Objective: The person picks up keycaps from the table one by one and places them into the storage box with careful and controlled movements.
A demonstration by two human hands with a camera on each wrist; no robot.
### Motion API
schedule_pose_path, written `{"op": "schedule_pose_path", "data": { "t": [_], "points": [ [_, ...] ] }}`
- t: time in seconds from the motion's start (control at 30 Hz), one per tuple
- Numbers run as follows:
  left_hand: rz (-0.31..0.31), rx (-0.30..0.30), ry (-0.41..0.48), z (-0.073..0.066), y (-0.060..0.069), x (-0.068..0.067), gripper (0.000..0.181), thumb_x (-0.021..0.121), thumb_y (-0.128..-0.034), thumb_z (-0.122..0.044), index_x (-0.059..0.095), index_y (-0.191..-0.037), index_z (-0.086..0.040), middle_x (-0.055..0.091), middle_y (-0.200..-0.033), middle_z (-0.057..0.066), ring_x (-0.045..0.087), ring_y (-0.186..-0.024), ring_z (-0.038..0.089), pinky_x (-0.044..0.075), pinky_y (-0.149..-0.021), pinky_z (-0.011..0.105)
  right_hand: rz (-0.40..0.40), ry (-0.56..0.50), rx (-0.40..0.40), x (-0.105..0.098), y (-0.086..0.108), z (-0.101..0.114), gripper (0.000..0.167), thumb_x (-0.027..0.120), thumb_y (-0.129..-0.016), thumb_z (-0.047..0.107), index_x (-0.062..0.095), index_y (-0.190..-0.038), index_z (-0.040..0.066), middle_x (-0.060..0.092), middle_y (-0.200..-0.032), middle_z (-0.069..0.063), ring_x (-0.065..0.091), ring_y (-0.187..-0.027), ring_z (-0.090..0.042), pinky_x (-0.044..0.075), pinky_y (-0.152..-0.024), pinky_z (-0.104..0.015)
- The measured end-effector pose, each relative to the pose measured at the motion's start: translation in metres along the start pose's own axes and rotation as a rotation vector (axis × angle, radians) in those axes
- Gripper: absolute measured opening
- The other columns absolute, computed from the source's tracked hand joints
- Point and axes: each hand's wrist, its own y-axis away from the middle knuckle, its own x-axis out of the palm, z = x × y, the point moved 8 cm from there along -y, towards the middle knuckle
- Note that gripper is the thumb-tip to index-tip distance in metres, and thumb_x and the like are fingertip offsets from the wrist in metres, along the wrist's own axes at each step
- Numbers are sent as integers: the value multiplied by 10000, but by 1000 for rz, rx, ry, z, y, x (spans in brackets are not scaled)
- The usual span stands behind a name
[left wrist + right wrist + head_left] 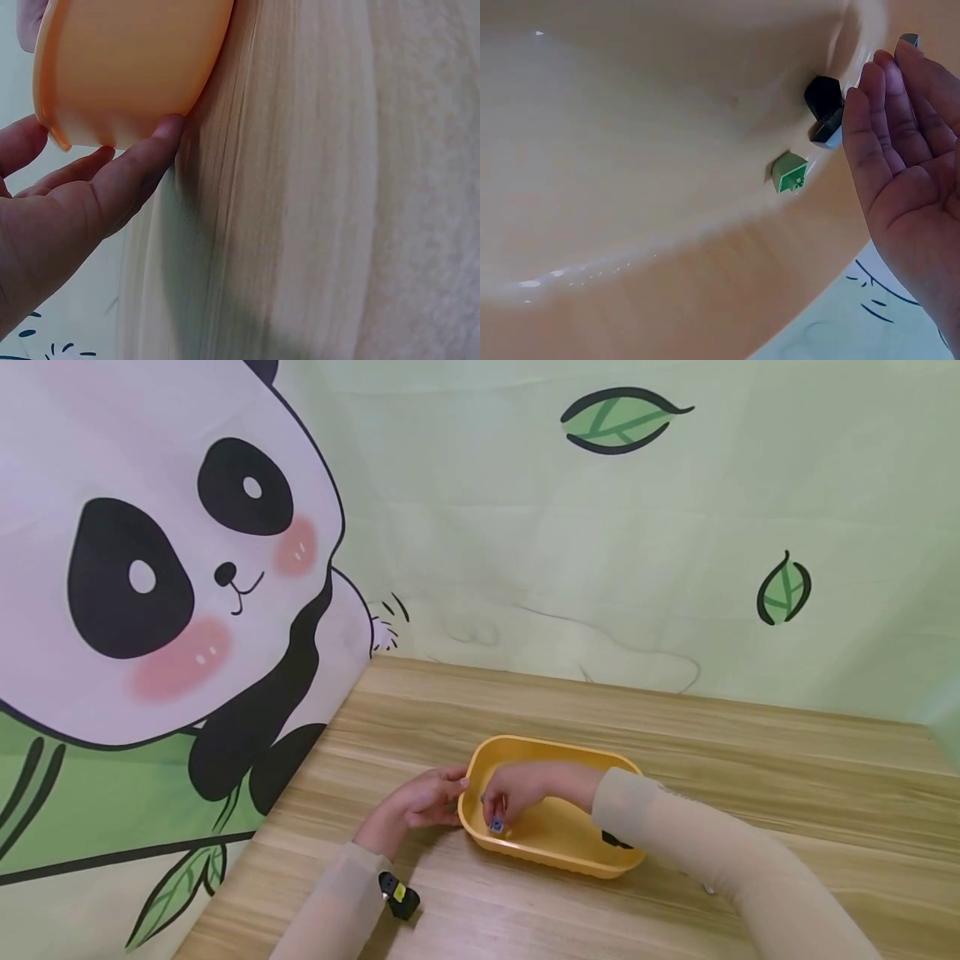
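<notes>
Panda backdrop (142, 477) far left, no obstacle. My left hand (427, 797) rests fingers spread against the outside left end of the yellow tray (562, 835); too hard a push and the tray could skid along the bench (480, 918). Inside that end, my right hand (517, 785) pinches a small grey block (497, 824); a wall snag could pop it loose. Loose green piece (789, 172) and black pieces (825, 96) crowd those fingers. Right sleeve (705, 827) overhangs the tray's right end, blocking my view.
</notes>
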Motion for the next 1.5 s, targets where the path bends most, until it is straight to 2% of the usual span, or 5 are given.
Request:
{"op": "schedule_pose_path", "data": {
  "t": [0.3, 0.47, 0.77, 1.07, 1.5],
  "points": [
    [-5, 0, 0, 2, 0, -1, 552, 332, -1097, -129, 203, -1593, 73, 468, -1505, 232, 557, -1115, 76, 520, -987, 403, -3, 34, 3, 6, -5, 1, 217, 696, -823, -58, 762, -1023, -7, 771, -946, -101, 590, -792, 4, 460, -744, -87],
    [5, -1, 3, 1, 0, -1, 554, 326, -1098, -130, 193, -1598, 69, 453, -1517, 243, 556, -1115, 69, 519, -991, 391, -13, 54, 27, 8, -6, -1, 231, 677, -825, -75, 766, -1024, 5, 758, -914, -76, 522, -748, 43, 431, -708, -79],
    [0, -12, 4, 1, 1, -1, 568, 328, -1097, -134, 169, -1608, 54, 339, -1597, 310, 544, -1167, 99, 508, -1037, 431, -14, 28, 113, 11, -5, -3, 248, 650, -835, -104, 759, -1020, 19, 685, -799, 2, 486, -595, -1, 390, -511, -115],
    [2, -2, 3, 0, 0, 0, 562, 331, -1093, -127, 187, -1600, 67, 415, -1548, 273, 556, -1107, 66, 516, -969, 374, -19, 28, 136, 14, -8, -4, 216, 639, -864, -94, 760, -996, 27, 604, -723, 47, 470, -539, -18, 384, -493, -128],
    [-15, -10, 9, 2, -2, -3, 562, 344, -1096, -132, 193, -1602, 58, 422, -1547, 269, 554, -1134, 89, 510, -1019, 411, -24, -4, 197, 13, -7, -7, 224, 627, -866, -100, 753, -1009, 18, 573, -682, 63, 489, -500, -51, 394, -466, -149]
  ]
}}
